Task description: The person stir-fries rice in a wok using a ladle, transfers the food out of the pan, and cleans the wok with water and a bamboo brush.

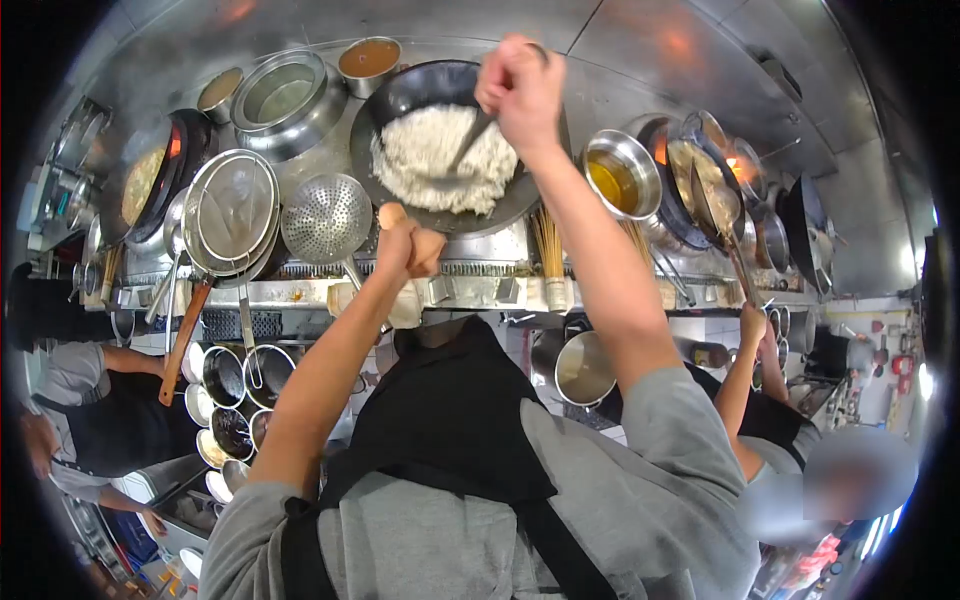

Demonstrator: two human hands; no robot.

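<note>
A large black wok [370, 135] on the stove holds white rice [430, 140]. My right hand [520, 85] is closed around the upper end of a dark ladle [470, 145], slightly blurred, above the wok's right side. The ladle's lower end is in the rice. At the wok's near left edge my left hand [408, 248] is wrapped round its wooden handle [392, 213], whose rounded end shows above the fist.
A perforated skimmer [326, 218] and wire strainers [232, 210] lie left of the wok. A pot of yellow oil [622, 175] stands right. Flames show near side woks. One co-worker [125, 400] is at left, another [770, 420] at right.
</note>
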